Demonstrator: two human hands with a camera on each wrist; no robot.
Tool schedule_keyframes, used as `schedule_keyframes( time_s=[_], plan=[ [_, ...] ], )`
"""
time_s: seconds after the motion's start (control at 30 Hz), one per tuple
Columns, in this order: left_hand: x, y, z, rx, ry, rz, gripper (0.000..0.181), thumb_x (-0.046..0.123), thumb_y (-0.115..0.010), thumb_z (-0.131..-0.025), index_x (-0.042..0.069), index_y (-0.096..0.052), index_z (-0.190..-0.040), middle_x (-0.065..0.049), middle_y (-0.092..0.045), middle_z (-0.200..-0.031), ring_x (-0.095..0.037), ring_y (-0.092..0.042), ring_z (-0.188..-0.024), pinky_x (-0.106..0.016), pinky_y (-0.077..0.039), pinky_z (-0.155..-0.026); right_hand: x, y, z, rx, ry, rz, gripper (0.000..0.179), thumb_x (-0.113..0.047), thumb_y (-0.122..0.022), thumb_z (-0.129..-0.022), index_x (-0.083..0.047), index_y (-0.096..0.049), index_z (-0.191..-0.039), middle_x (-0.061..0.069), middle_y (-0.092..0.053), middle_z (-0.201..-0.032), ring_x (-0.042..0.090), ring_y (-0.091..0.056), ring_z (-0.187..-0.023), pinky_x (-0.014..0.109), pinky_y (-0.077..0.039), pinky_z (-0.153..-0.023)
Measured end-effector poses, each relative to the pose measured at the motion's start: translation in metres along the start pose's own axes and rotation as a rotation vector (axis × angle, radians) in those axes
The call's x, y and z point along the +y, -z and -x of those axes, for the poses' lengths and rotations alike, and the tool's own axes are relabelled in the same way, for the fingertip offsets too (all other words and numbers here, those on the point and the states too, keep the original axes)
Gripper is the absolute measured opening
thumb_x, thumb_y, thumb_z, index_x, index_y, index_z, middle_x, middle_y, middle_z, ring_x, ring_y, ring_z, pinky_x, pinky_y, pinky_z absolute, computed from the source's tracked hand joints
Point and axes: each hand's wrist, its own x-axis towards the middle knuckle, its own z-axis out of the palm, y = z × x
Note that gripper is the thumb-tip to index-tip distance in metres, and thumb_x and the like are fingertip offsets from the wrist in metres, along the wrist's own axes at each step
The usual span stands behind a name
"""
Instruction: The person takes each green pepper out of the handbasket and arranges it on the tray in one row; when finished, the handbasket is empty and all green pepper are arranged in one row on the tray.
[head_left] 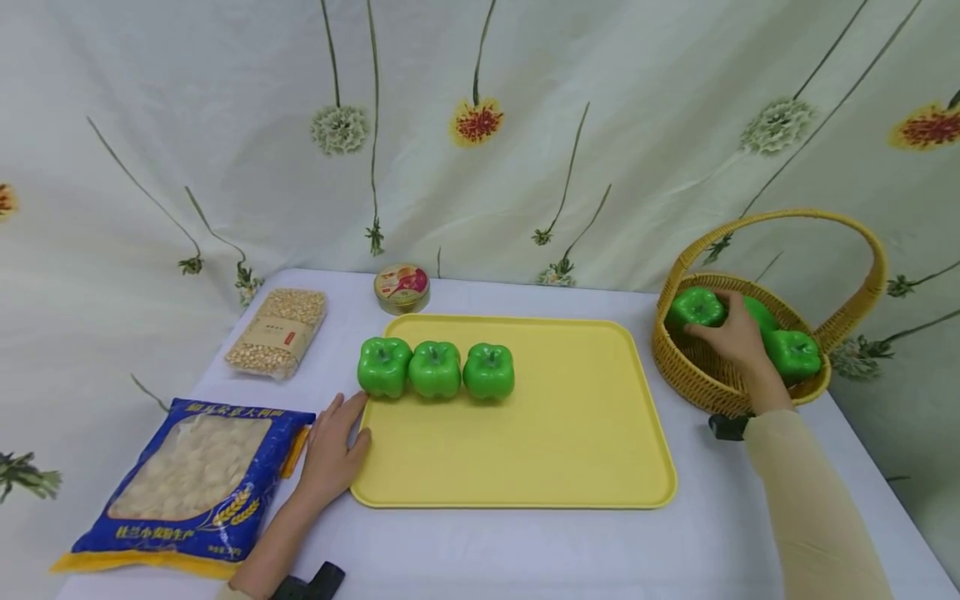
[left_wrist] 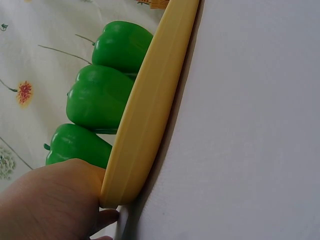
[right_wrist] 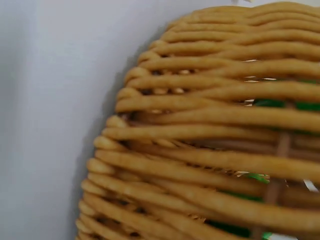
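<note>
Three green bell peppers (head_left: 435, 369) stand in a row along the upper left of a yellow tray (head_left: 570, 417). My left hand (head_left: 330, 454) rests against the tray's left edge, its fingers loosely extended beside the rim. The left wrist view shows that hand (left_wrist: 55, 200) at the tray's corner. On the right, my right hand (head_left: 735, 337) reaches into a wicker basket (head_left: 686, 375) and grips a green bell pepper (head_left: 697, 307) between thumb and fingers. More bell peppers (head_left: 792, 355) lie in the basket beside the hand. Only woven basket wall (right_wrist: 210, 130) fills most of the right wrist view.
A blue bag of pasta (head_left: 191, 487) lies left of my left arm. Behind it are a clear pack of grains (head_left: 277, 333) and a round tin (head_left: 402, 288). The basket's tall handle (head_left: 795, 215) arches over its opening. A flowered cloth (head_left: 480, 192) hangs behind the white table.
</note>
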Motion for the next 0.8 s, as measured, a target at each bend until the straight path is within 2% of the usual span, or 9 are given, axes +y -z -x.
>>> schedule_keyframes(
  time_s=[0.23, 0.47, 0.57, 0.63, 0.67, 0.73, 0.8],
  plan=[
    [0.000, -0.001, -0.001, 0.004, -0.007, 0.001, 0.055, -0.001, -0.054, -0.088, -0.008, -0.043, -0.142, -0.028, -0.045, -0.145, -0.054, -0.026, -0.139, -0.071, -0.014, -0.111, -0.002, 0.010, 0.016, 0.068, -0.026, -0.082, 0.087, -0.037, -0.063, -0.092, 0.001, -0.016, -0.154, 0.032, -0.021, -0.155, 0.055, -0.027, -0.137, 0.068, -0.029, -0.108],
    [0.001, 0.001, -0.001, 0.002, 0.000, 0.009, 0.055, -0.002, -0.053, -0.088, -0.008, -0.043, -0.142, -0.029, -0.045, -0.145, -0.054, -0.025, -0.139, -0.071, -0.014, -0.111, 0.003, 0.023, 0.038, 0.161, -0.041, -0.163, 0.082, -0.036, -0.062, -0.093, 0.001, -0.020, -0.152, 0.028, -0.024, -0.157, 0.050, -0.030, -0.139, 0.065, -0.032, -0.107],
    [0.001, 0.001, -0.001, -0.001, 0.005, 0.008, 0.055, -0.002, -0.053, -0.089, -0.008, -0.043, -0.142, -0.029, -0.045, -0.145, -0.054, -0.025, -0.140, -0.071, -0.014, -0.111, 0.005, 0.031, 0.049, 0.205, -0.051, -0.166, 0.078, -0.035, -0.063, -0.093, -0.004, -0.024, -0.153, 0.024, -0.028, -0.157, 0.042, -0.033, -0.140, 0.062, -0.033, -0.109],
    [0.001, 0.000, -0.001, -0.005, 0.009, 0.008, 0.055, -0.002, -0.053, -0.089, -0.008, -0.043, -0.142, -0.028, -0.045, -0.145, -0.054, -0.025, -0.140, -0.070, -0.013, -0.112, 0.006, 0.037, 0.057, 0.248, -0.051, -0.167, 0.074, -0.034, -0.064, -0.092, -0.009, -0.029, -0.153, 0.017, -0.033, -0.157, 0.028, -0.039, -0.137, 0.054, -0.034, -0.111],
    [0.001, 0.000, -0.001, -0.008, 0.012, 0.009, 0.054, -0.002, -0.053, -0.089, -0.007, -0.043, -0.142, -0.028, -0.044, -0.146, -0.054, -0.025, -0.140, -0.070, -0.013, -0.112, 0.006, 0.040, 0.061, 0.271, -0.045, -0.173, 0.072, -0.032, -0.065, -0.092, -0.012, -0.031, -0.152, 0.011, -0.039, -0.154, 0.021, -0.043, -0.133, 0.046, -0.037, -0.110],
    [0.001, 0.001, -0.001, -0.011, 0.015, 0.010, 0.054, -0.002, -0.053, -0.089, -0.007, -0.043, -0.142, -0.028, -0.044, -0.146, -0.053, -0.024, -0.141, -0.070, -0.013, -0.112, 0.007, 0.046, 0.068, 0.311, -0.016, -0.189, 0.067, -0.027, -0.067, -0.091, -0.017, -0.037, -0.150, -0.004, -0.049, -0.143, 0.006, -0.047, -0.120, 0.027, -0.041, -0.102],
    [0.001, 0.001, -0.001, -0.011, 0.018, 0.011, 0.054, -0.002, -0.054, -0.089, -0.007, -0.043, -0.142, -0.028, -0.044, -0.146, -0.053, -0.024, -0.141, -0.070, -0.013, -0.112, 0.006, 0.052, 0.074, 0.335, 0.032, -0.234, 0.063, -0.019, -0.068, -0.090, -0.020, -0.042, -0.148, -0.018, -0.051, -0.131, -0.006, -0.047, -0.110, 0.012, -0.040, -0.090]
  ],
)
